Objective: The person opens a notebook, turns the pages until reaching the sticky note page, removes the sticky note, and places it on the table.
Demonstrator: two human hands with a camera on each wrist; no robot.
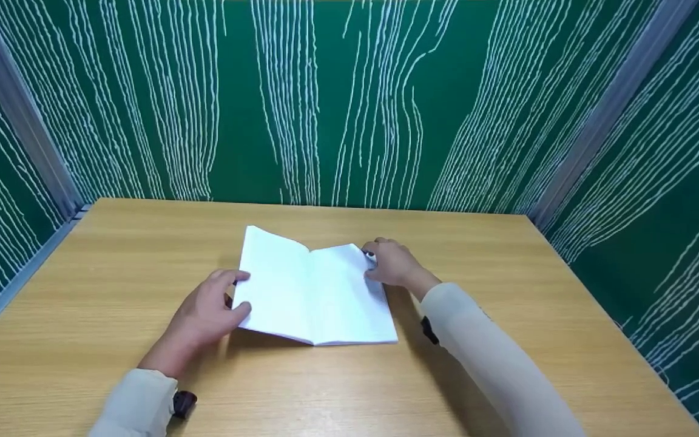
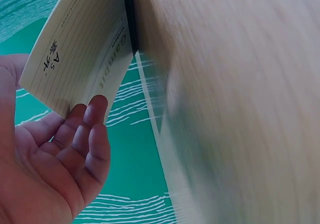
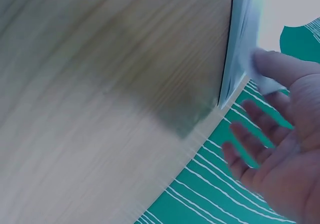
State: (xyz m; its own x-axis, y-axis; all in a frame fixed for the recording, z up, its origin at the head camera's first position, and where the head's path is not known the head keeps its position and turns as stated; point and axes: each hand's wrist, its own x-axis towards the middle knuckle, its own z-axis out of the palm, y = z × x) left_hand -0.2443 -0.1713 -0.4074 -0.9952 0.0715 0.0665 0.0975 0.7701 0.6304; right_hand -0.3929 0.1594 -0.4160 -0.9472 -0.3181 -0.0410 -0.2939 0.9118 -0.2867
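An open notebook (image 1: 276, 285) with blank white pages lies on the wooden table, its left half lifted at an angle. At its left edge my left hand (image 1: 207, 309) grips the raised side, thumb on the page and fingers behind. The left wrist view shows the lined, cream outer cover (image 2: 75, 43) with printed lettering, with my fingers behind it. My right hand (image 1: 395, 264) pinches the right page near its upper outer corner. In the right wrist view a page edge (image 3: 270, 86) sits between thumb and index finger, while the other fingers spread loosely below.
The wooden table (image 1: 349, 388) extends around the notebook on every side. Green panels (image 1: 349, 121) with white wavy lines stand behind and beside it, joined by grey metal posts (image 1: 604, 121). A dark wrist device (image 1: 184, 403) shows at the left sleeve.
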